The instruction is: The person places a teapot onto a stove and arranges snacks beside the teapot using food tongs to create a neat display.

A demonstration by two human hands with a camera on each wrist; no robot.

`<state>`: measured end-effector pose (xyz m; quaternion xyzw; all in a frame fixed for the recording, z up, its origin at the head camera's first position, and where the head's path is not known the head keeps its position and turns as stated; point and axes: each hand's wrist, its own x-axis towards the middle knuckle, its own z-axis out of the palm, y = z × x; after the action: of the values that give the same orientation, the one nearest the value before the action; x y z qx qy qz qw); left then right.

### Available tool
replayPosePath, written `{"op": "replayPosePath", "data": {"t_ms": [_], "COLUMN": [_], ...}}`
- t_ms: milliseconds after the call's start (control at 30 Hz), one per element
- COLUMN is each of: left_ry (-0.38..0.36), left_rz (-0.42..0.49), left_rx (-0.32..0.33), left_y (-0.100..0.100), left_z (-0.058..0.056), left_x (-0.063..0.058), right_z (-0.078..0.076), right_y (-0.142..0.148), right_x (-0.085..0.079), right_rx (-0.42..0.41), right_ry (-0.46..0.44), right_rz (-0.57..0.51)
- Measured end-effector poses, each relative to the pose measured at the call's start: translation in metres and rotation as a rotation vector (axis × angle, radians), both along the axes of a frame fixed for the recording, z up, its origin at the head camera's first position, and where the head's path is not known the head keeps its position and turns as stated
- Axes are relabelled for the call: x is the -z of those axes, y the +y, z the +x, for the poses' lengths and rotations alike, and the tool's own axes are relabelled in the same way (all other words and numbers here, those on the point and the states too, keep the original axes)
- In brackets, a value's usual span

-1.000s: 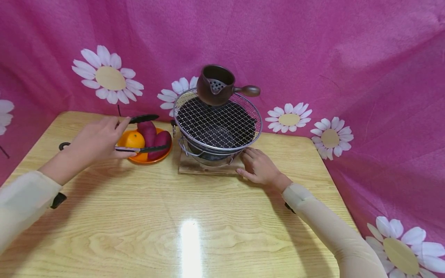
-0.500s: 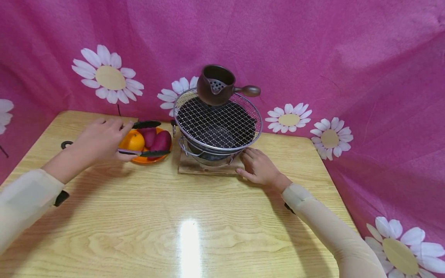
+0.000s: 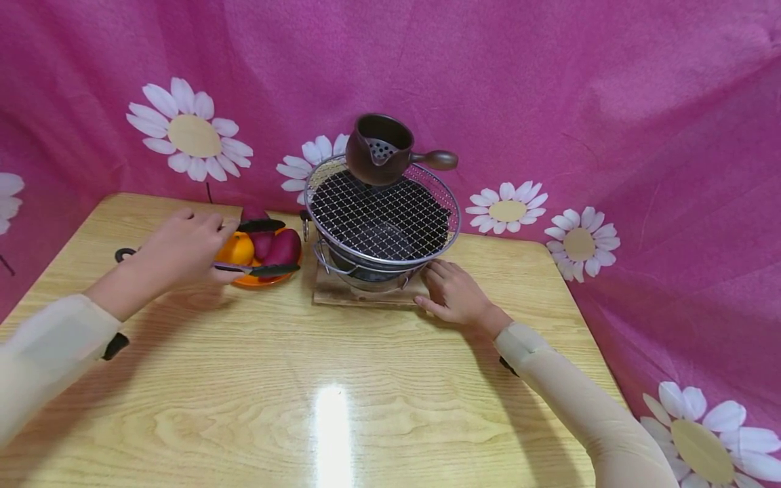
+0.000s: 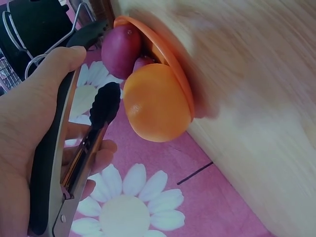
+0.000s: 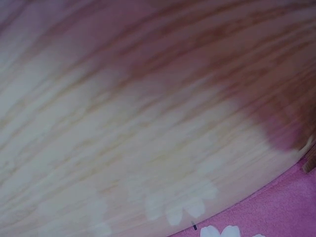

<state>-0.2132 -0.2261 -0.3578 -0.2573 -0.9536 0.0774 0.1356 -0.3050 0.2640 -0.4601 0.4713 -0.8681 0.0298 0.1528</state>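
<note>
My left hand (image 3: 183, 247) grips a pair of tongs (image 3: 274, 270) with black serrated tips. The arms of the tongs stand apart, over an orange (image 3: 239, 249) and purple sweet potatoes (image 3: 285, 247) on an orange plate (image 3: 259, 282). In the left wrist view, one black tip of the tongs (image 4: 104, 106) is right beside the orange (image 4: 158, 102), near a sweet potato (image 4: 121, 51). My right hand (image 3: 454, 295) holds the right end of the wooden board (image 3: 366, 298) under a round stove, its fingers partly hidden below the stove's rim.
A wire grill grate (image 3: 384, 224) tops the stove. On the grate's far side sits a brown side-handled pot (image 3: 373, 163). The light wooden table (image 3: 293, 379) ends at a pink cloth (image 3: 518, 88) with white daisies.
My left hand has moved slightly right and down with the tongs, whose tips have come a little closer together over the plate. My right hand stays put.
</note>
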Motion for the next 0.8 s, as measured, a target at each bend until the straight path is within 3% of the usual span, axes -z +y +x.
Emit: {"op": "replayPosePath", "data": {"t_ms": [433, 800], "left_ry": [-0.034, -0.013], "left_rz": [-0.056, -0.053], "left_rx": [-0.019, 0.005], "left_y": [0.010, 0.011], "left_z": [-0.006, -0.005], "left_x": [0.000, 0.001], "right_z": [0.000, 0.001], "right_y": [-0.001, -0.002], "right_x": [0.000, -0.001], "right_rx": [-0.008, -0.004], "right_ry": [-0.008, -0.013], "right_rz": [-0.009, -0.010]}}
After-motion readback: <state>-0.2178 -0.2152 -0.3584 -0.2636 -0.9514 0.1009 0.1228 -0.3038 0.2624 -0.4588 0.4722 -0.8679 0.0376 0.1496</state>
